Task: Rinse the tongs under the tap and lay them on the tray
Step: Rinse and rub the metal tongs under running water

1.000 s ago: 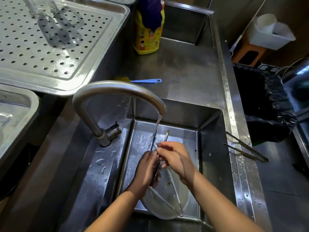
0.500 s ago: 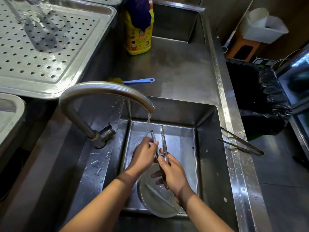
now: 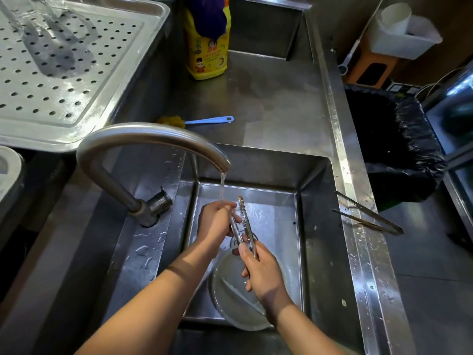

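Metal tongs (image 3: 243, 218) stand nearly upright in the sink, tips up, beside the thin stream of water falling from the curved tap (image 3: 153, 139). My right hand (image 3: 263, 272) grips their lower end. My left hand (image 3: 216, 226) is wrapped around one arm of the tongs, and the water lands on its fingers. The perforated steel tray (image 3: 64, 80) lies at the upper left, with a clear utensil resting on its far part.
A round bowl (image 3: 230, 298) sits in the sink basin (image 3: 314, 226) under my hands. A second pair of tongs (image 3: 368, 216) lies across the sink's right rim. A yellow detergent bottle (image 3: 207, 47), a blue-handled brush (image 3: 204, 121) and a black-lined bin (image 3: 394, 149) are nearby.
The tongs have swung from lying low between my hands to standing upright. My right hand slid down to their lower end, and my left hand now rubs them in the stream.
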`<state>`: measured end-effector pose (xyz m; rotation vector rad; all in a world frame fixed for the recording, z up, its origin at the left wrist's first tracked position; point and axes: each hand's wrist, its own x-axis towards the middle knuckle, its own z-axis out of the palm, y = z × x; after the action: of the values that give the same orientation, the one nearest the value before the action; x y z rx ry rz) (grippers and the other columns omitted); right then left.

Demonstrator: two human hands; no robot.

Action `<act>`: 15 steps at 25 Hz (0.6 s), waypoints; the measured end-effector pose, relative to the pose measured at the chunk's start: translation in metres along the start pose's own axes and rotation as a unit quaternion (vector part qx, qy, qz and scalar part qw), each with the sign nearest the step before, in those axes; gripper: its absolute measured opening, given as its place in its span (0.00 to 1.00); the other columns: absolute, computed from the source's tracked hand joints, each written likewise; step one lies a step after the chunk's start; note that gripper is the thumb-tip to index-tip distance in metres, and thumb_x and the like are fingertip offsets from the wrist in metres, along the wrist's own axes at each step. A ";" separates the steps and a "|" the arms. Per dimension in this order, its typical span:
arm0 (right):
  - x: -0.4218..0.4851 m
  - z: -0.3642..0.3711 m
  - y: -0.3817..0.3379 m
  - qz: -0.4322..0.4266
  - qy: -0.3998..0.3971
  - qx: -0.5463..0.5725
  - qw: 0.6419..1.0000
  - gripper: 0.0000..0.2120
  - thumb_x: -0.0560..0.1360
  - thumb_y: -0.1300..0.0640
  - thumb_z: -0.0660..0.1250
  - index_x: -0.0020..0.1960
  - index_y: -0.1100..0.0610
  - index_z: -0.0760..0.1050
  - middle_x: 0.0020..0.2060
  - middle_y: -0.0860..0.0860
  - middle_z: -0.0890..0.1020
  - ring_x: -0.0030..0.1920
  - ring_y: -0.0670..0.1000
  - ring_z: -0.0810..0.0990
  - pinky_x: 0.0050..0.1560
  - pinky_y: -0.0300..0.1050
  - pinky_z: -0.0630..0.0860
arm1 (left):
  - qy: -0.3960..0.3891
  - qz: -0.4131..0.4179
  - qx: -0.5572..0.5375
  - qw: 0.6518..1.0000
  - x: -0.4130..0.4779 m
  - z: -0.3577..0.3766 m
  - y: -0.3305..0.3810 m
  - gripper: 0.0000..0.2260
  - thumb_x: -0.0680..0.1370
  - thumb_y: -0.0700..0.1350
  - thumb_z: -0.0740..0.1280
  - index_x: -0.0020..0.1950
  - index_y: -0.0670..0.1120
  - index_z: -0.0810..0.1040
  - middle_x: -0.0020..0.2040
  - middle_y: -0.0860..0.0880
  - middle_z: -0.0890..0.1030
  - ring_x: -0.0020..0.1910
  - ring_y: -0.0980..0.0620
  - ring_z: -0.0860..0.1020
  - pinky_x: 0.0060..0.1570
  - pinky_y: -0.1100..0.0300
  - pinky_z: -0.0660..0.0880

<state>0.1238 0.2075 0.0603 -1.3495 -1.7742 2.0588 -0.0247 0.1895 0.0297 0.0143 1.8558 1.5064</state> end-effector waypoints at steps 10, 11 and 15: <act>0.002 0.003 -0.008 0.040 -0.019 -0.016 0.999 0.18 0.82 0.42 0.59 0.51 0.53 0.81 0.33 0.56 0.73 0.22 0.44 0.68 0.23 0.35 0.66 | 0.065 -0.035 -0.075 0.994 -0.006 0.002 -0.006 0.13 0.80 0.41 0.63 0.36 0.43 0.80 0.29 0.41 0.79 0.26 0.48 0.78 0.27 0.56 0.77; 0.003 0.002 -0.011 0.043 -0.019 -0.018 0.999 0.19 0.82 0.41 0.58 0.52 0.53 0.81 0.34 0.57 0.74 0.22 0.44 0.68 0.22 0.35 0.66 | 0.064 -0.039 -0.072 0.995 -0.006 0.002 -0.004 0.14 0.80 0.41 0.63 0.35 0.43 0.79 0.26 0.46 0.78 0.22 0.52 0.76 0.23 0.60 0.75; 0.005 -0.005 -0.016 0.054 -0.023 -0.038 0.998 0.22 0.83 0.41 0.55 0.53 0.56 0.80 0.33 0.56 0.75 0.22 0.48 0.67 0.21 0.34 0.64 | 0.023 -0.057 -0.051 0.997 -0.003 0.000 -0.001 0.11 0.80 0.38 0.60 0.42 0.40 0.79 0.23 0.50 0.77 0.20 0.55 0.75 0.23 0.61 0.74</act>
<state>0.1166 0.2189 0.0708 -1.4614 -1.8552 2.1141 -0.0221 0.1879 0.0299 -0.1720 1.7826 1.5305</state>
